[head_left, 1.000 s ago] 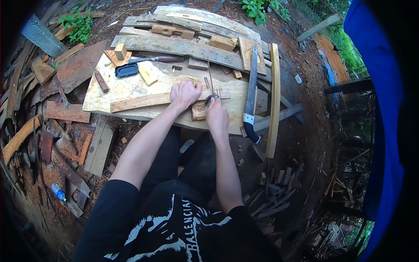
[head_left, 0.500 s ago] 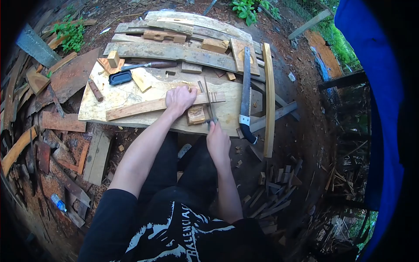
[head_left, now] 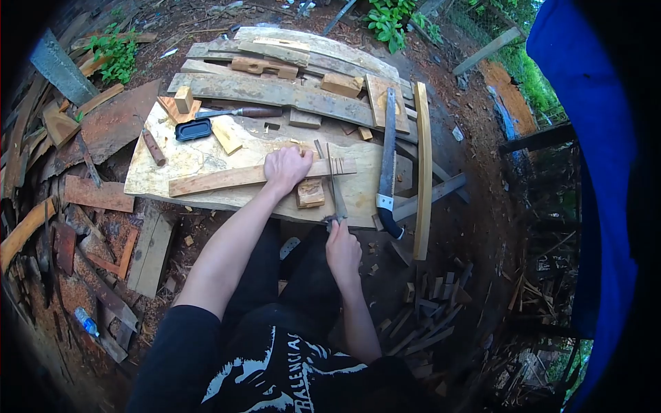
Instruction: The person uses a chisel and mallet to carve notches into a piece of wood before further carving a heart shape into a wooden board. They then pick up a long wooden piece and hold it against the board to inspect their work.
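My left hand [head_left: 288,167], fingers curled, presses a long wooden strip [head_left: 219,182] down on the pale wooden bench top [head_left: 153,180]. Several thin cut lines cross the strip near its right end. Closed round the handle of a small hand saw [head_left: 334,184], my right hand [head_left: 343,251] is at the bench's near edge. The narrow saw lies across the strip, to the right of my left hand; its teeth are too small to make out. Just below the strip, between my hands, sits a small wooden block [head_left: 310,193].
A larger pruning-style saw [head_left: 387,158] and a long wooden batten [head_left: 422,172] lie at the right. Farther back are a chisel [head_left: 251,111], a black tray [head_left: 193,129], a dark wooden handle [head_left: 154,147] and several boards [head_left: 275,91]. Offcuts [head_left: 434,303] litter the ground.
My right hand has drawn the saw back toward my body. My left hand stays on the strip. The whole view has shifted slightly.
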Demonstrator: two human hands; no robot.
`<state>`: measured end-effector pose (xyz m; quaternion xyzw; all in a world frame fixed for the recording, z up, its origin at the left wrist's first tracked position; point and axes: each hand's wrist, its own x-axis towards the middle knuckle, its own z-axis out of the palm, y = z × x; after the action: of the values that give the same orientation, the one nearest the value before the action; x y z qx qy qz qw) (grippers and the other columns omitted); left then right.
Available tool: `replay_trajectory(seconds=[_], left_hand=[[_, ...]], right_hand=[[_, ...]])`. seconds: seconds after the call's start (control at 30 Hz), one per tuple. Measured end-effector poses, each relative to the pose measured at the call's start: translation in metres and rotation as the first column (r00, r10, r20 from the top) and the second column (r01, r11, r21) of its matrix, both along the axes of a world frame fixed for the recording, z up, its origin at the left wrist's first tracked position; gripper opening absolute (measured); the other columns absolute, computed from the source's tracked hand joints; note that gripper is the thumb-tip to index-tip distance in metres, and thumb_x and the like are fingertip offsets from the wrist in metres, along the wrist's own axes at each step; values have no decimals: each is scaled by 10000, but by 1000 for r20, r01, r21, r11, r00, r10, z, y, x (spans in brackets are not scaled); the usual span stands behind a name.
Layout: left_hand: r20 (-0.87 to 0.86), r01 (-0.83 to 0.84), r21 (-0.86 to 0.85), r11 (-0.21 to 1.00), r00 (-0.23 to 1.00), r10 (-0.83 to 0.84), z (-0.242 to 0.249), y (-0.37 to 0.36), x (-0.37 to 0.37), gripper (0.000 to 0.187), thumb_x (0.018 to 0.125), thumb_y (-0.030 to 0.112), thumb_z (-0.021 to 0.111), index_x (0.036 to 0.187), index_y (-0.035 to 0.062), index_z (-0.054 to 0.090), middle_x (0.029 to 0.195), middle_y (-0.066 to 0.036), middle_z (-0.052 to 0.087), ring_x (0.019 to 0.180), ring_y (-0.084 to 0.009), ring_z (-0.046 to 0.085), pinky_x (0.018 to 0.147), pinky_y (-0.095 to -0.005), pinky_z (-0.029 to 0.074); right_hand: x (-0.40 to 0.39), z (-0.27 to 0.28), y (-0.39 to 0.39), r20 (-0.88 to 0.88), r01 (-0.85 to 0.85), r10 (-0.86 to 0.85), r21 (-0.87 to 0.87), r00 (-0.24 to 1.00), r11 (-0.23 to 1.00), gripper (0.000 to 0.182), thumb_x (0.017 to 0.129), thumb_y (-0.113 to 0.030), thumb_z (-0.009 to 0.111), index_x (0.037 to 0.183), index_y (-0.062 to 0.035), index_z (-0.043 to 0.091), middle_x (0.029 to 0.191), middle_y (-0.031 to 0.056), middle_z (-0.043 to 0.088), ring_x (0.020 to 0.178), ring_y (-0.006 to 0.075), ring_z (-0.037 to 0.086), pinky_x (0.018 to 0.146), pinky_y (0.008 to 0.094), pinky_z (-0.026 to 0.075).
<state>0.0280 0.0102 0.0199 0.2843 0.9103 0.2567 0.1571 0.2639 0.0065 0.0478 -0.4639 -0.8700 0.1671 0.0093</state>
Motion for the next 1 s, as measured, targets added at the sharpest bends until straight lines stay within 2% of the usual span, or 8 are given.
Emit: replay_trajectory(seconds=[0.27,0.37,0.47,0.6,0.63,0.77,0.9,1.0], left_hand=[[-1,36,17,999,999,-36,-2,-2,-1,539,901,460,488,943,-3,762,895,-289,719,882,-428,722,833,-503,552],[1,27,23,999,1000,-27,-2,0,-1,548,905,466,484,939,-6,761,899,-290,720,886,-427,721,837,-502,550],[-1,1,32,999,1000,-1,0,-1,0,563,911,479,477,931,-7,761,904,-291,720,889,-425,721,839,-503,549],[-17,-21,36,999,1000,21,-4,0,0,580,919,494,470,920,-8,762,899,-289,720,890,-424,721,840,-504,548],[-16,-21,34,999,1000,21,-2,1,1,580,919,494,470,920,-8,762,899,-289,720,890,-424,721,840,-504,548],[-20,26,17,1000,999,-26,-3,1,1,578,917,494,469,922,-4,763,889,-286,720,885,-425,721,838,-499,548],[-16,37,36,999,999,-37,-4,0,0,575,914,492,469,924,-1,765,895,-285,721,882,-423,722,832,-497,550],[-6,14,40,999,1000,-14,-3,-1,-1,574,910,494,473,925,0,766,902,-283,723,889,-420,724,835,-491,551]], right_hand=[[-60,1,43,-63,-80,83,61,995,995,354,1083,-326,427,994,-29,598,776,268,689,769,486,687,687,597,531],[-78,-9,51,-96,-56,66,95,993,994,359,1082,-329,428,997,-26,600,762,261,690,753,484,689,685,590,538],[-65,-19,38,-113,-24,36,109,993,994,347,1081,-325,428,1018,-29,599,755,261,688,740,483,689,677,596,537],[5,-4,-4,-29,-6,7,29,1000,1000,330,1079,-325,432,1049,-39,594,757,267,685,737,491,683,671,611,531],[10,2,-8,22,6,-6,11,1000,1000,326,1079,-325,432,1059,-41,592,757,271,683,738,495,680,673,615,529],[1,16,-2,33,-13,13,6,999,1000,331,1078,-326,432,1060,-38,595,763,274,682,748,500,677,683,613,527],[-50,-3,37,-110,-66,72,53,991,996,347,1082,-327,422,1026,-31,595,783,282,685,779,494,682,704,605,522],[-80,-14,49,-144,-50,61,80,988,996,350,1082,-331,422,1006,-34,590,779,287,681,772,495,680,700,608,520]])
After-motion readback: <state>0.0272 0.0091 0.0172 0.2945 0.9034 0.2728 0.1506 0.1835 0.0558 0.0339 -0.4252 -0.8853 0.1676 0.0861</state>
